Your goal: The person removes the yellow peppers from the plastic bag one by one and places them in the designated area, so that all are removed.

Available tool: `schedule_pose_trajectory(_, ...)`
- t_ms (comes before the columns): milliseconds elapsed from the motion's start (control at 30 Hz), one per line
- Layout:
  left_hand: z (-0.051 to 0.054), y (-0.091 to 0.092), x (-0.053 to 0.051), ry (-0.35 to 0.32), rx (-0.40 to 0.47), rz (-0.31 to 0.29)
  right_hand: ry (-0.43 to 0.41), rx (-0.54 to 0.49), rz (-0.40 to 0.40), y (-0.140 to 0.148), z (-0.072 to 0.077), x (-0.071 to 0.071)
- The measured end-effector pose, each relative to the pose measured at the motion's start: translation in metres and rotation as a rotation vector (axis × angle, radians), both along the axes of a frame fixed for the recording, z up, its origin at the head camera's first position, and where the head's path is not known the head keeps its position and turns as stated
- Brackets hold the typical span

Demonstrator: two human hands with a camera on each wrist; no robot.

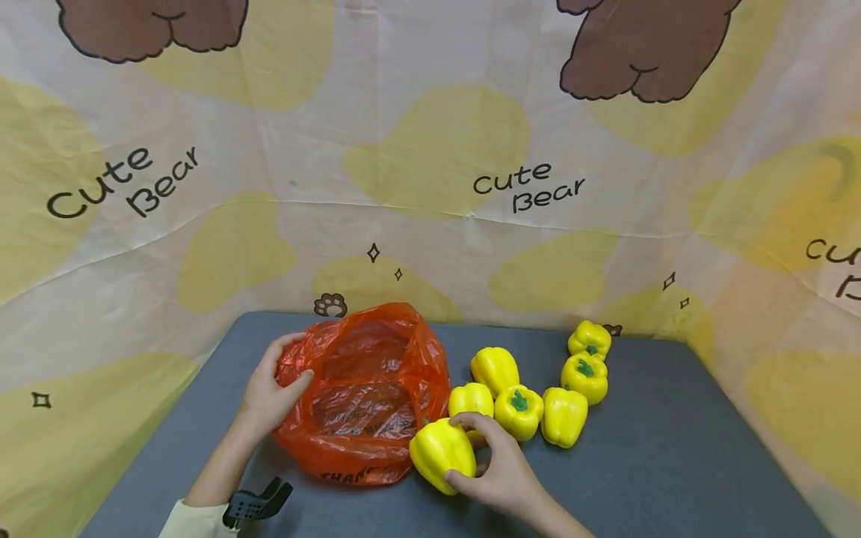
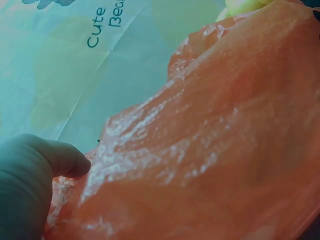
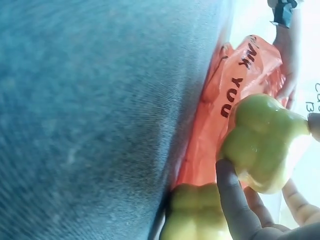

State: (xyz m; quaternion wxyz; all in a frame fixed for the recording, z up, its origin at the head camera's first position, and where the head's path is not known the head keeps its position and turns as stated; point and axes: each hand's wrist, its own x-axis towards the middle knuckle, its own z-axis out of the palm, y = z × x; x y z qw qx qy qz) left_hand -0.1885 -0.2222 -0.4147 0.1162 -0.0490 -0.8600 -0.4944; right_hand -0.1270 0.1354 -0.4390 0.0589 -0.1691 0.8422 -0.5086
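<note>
A red plastic bag (image 1: 363, 456) with its mouth spread wide sits on the table, dark lettering on its front. My left hand (image 1: 279, 388) grips the left rim, thumb over the edge; in the left wrist view the bag's crinkled side (image 2: 200, 165) fills most of the picture. A yellow bell pepper (image 1: 440, 454) is held between the thumb and fingers of my right hand (image 1: 501, 467), just off the bag's front right corner. From the right wrist, that pepper's lobed end (image 3: 262, 142) shows raised above the table, in front of the bag.
Several more yellow bell peppers stand or lie to the right of the bag, among them a near one with a green stem (image 1: 518, 412) and a far one (image 1: 589, 340). The grey table (image 1: 646, 463) ends at a printed cloth backdrop (image 1: 430, 149).
</note>
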Motion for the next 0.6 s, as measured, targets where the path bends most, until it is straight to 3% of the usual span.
schedule_pose_trajectory(600, 0.0015, -0.0002, 0.0025, 0.012, 0.02, -0.002, 0.02, 0.146, 0.051, 0.0057, -0.0049, 0.0001)
